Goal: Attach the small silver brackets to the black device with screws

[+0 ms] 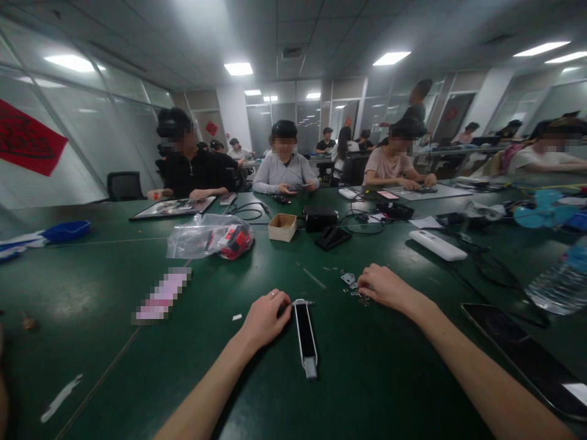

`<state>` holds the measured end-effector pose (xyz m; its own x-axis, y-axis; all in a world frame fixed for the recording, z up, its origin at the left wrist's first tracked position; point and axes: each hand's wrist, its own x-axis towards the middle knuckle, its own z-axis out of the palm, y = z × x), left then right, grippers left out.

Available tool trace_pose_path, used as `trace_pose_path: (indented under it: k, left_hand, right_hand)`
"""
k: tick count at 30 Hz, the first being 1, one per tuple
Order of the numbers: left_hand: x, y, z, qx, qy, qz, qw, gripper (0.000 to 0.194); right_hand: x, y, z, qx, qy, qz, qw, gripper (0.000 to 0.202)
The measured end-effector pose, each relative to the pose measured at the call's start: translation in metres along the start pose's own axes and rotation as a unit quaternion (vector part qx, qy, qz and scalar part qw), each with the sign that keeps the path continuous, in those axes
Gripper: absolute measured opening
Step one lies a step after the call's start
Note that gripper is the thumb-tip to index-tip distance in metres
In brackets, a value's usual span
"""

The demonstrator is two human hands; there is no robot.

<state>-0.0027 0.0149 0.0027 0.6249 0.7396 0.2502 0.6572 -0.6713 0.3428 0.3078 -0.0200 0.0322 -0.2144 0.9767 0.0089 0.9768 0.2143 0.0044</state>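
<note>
Left hand (265,318), ring on one finger, rests on the green table (376,366) with fingertips closed against the far end of a long black-and-white device (305,336); the device lies flat, its grey end pointing back toward the person. Right hand (384,286) lies knuckles-up, fingers curled onto a scatter of small screws (360,297); whether any is pinched cannot be told. Just left of that hand sits a small metal bracket (348,278), and further left a thin rod (314,278). Beyond the hands: a clear bag (208,237) with red and black contents, a small cardboard box (282,227), black units with cables (321,217), and a white bar (437,245). A dark tablet (527,360) lies right of the right forearm, a water bottle (562,281) past it. No writing is legible; one pink label is blurred. Other people sit along the far edge.
</note>
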Motion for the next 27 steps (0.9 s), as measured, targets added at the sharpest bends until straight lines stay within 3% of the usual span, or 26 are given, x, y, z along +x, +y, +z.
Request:
trace_pose_path:
  k: [7, 12, 19, 23, 27]
  left_hand:
    - [-0.001, 0.0, 0.0, 0.004, 0.008, 0.007, 1.0, 0.013]
    - [-0.001, 0.0, 0.0, 0.006, 0.006, 0.001, 1.0, 0.013]
    - [-0.001, 0.004, -0.004, 0.006, 0.053, 0.006, 0.999, 0.014]
    - [-0.004, 0.012, -0.008, -0.011, 0.088, 0.07, 0.994, 0.013]
    - [-0.006, 0.017, -0.007, -0.029, 0.088, 0.148, 0.985, 0.013]
  right_hand:
    - [0.0, -0.008, -0.003, -0.028, 0.015, 0.005, 1.0, 0.022]
    - [0.002, -0.018, -0.002, 0.017, 0.102, 0.016, 0.994, 0.018]
    - [0.002, -0.078, 0.013, 0.154, 0.183, -0.143, 0.96, 0.01]
    - [0.002, -0.102, 0.023, 0.201, 0.226, -0.22, 0.927, 0.011]
    - [0.004, -0.106, 0.029, 0.208, 0.286, -0.261, 0.898, 0.013]
